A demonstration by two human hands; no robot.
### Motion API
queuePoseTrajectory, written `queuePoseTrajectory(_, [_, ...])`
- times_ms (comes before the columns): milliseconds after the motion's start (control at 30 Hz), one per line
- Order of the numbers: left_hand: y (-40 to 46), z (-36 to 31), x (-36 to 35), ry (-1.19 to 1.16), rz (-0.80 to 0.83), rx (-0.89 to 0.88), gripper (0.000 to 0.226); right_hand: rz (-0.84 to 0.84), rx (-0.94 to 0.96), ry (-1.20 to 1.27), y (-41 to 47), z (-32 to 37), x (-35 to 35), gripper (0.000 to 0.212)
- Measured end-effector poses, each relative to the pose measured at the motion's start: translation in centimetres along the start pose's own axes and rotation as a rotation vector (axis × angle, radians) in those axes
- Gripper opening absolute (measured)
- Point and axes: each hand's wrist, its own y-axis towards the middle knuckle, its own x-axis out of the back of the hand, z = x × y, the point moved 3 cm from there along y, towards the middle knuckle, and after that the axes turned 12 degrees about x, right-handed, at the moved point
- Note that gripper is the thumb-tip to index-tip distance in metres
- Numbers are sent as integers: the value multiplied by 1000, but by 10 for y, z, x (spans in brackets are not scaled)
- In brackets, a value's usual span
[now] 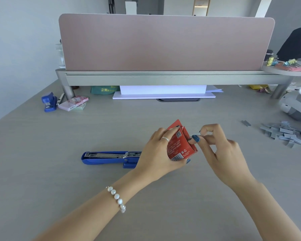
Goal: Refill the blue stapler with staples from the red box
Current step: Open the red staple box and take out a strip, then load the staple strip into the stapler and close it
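Observation:
The blue stapler (108, 158) lies open on the desk with its metal staple channel facing up; its right end is hidden behind my left hand. My left hand (156, 153) grips the red box (180, 145) just above the desk, open end pointing right. My right hand (215, 145) is at that opening, thumb and forefinger pinched on a thin strip of staples (197, 136) sticking out of the box.
A heap of loose staple strips (281, 133) lies at the right. A second blue stapler (49, 101) and small pink boxes (73, 103) sit at the back left. A pink divider (165, 42) on a grey shelf closes the back.

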Motion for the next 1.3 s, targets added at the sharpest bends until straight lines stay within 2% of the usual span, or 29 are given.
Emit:
queuePoseTrajectory(200, [-1,-1,-3,57,36,-38,82,-32,-81,75,-10,-5,-6,13])
queuePoseTrajectory(267, [-1,-3,-3,55,49,-28,80,-112,-176,208,-8,-7,-5,28])
queuePoseTrajectory(400, [2,-10,-11,-73,87,19,92,-319,-306,487,-1,-15,0,32])
queuePoseTrajectory(433, [2,-13,-15,-126,104,15,91,-348,-314,499,-1,-16,2,32])
queuePoseTrajectory(500, [0,-20,-21,-151,130,-10,84,-375,-322,495,-1,-19,2,13])
queuePoseTrajectory(533, [-1,-21,-23,-142,139,-13,81,-369,-325,482,-2,-22,1,10])
queuePoseTrajectory(600, [-3,-21,-25,-138,158,-2,77,-351,-348,458,-4,-25,-2,17])
queuePoseTrajectory(667, [-5,-22,-25,-162,153,9,71,-344,-389,461,-5,-26,-5,13])
queuePoseTrajectory(800, [-5,-23,-27,-167,119,-15,68,-424,-431,462,-6,-30,-6,19])
queuePoseTrajectory(900, [-6,-24,-29,-95,203,-16,66,-442,-439,464,-7,-34,-4,27])
queuePoseTrajectory(1000, [-9,-20,-38,207,274,-25,72,-416,-437,438,-8,-36,-5,25])
queuePoseTrajectory(1100, [-9,-18,-42,456,299,-79,91,-393,-451,464,-8,-34,-8,17])
queuePoseTrajectory(1167, [-7,-20,-37,468,262,-124,94,-387,-447,473,-8,-32,-8,17])
queuePoseTrajectory(1300, [2,-16,-10,398,135,-117,76,-402,-485,570,-7,-31,-11,13])
